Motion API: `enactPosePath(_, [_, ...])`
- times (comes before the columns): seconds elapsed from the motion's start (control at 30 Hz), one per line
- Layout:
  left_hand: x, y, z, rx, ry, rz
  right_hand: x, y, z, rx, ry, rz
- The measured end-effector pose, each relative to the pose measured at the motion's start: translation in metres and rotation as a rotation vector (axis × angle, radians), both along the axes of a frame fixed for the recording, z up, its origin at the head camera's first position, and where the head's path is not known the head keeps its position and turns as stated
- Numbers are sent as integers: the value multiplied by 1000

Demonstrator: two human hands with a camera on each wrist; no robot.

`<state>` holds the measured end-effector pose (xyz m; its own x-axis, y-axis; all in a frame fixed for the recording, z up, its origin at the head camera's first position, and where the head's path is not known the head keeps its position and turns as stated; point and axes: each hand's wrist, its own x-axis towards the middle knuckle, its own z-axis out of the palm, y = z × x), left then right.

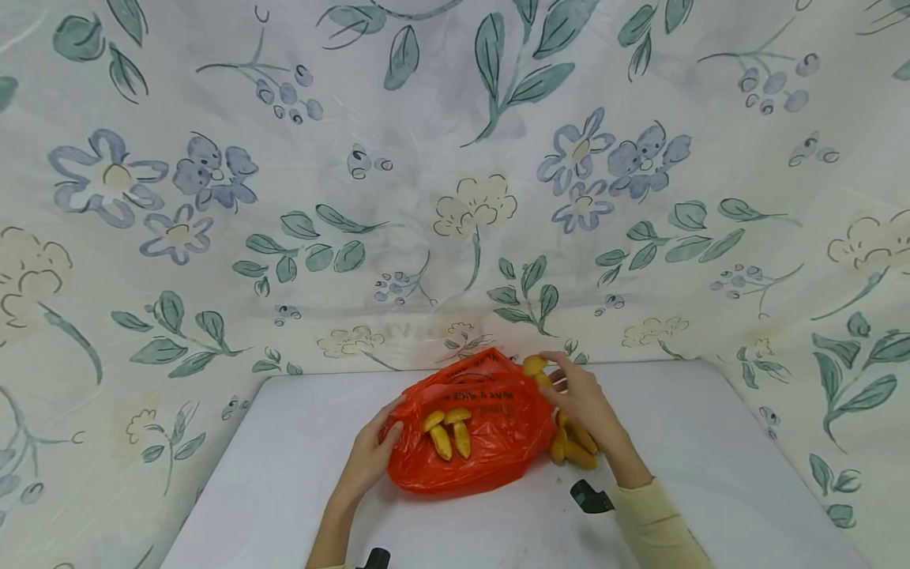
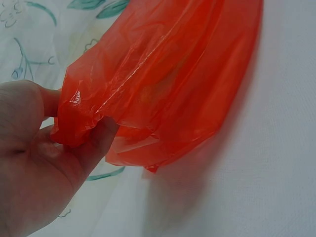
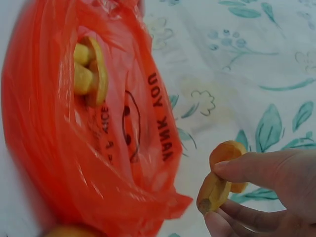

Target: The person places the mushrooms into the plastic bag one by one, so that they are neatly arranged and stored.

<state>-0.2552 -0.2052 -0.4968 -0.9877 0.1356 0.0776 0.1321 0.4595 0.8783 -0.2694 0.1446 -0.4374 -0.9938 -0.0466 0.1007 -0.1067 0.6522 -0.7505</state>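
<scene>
A red plastic bag [image 1: 490, 466] with black print lies open on the table. Two yellow mushrooms [image 1: 460, 438] are inside it, side by side, caps toward the back. My left hand [image 1: 371, 454] grips the bag's left edge, the film pinched between thumb and fingers in the left wrist view. Just off the bag's right edge, my right hand [image 1: 579, 395] pinches another yellow mushroom [image 3: 219, 177] by thumb and fingers, held in the air. Below that hand, several more mushrooms [image 1: 574, 450] are piled on the table against the bag's right side, partly hidden by the wrist.
The white table [image 1: 270, 474] stands against a hanging cloth [image 1: 426, 197] printed with flowers and leaves. A dark wrist camera [image 1: 590, 498] sits by the right forearm, and another [image 1: 377, 558] shows at the left wrist.
</scene>
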Motion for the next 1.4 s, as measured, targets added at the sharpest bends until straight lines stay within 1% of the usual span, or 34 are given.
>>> enactPosePath(0.2, [0,0,0,-5,8,-2,-2,-14,-4,-27,-22,-1])
enactPosePath(0.37, [0,-1,-1,-7,4,1,-3,-23,-8,-29,-12,6])
enactPosePath(0.5, [0,0,0,-6,0,4,-3,-29,-7,-10,11,15])
enactPosePath(0.67, [0,0,-1,-5,-4,4,-4,-36,-3,-11,46,38])
enactPosePath(0.83, [-1,0,0,-4,-4,2,-4,-43,-4,-18,26,50])
enactPosePath(1.0, [0,0,0,-6,1,1,-4,-51,-11,-6,-17,61])
enactPosePath(1.27, [-1,-1,-1,-2,15,-6,-4,-61,-29,6,-16,94])
enactPosePath(1.4, [-2,-1,-2,-4,6,-6,-4,-65,-37,-3,-57,103])
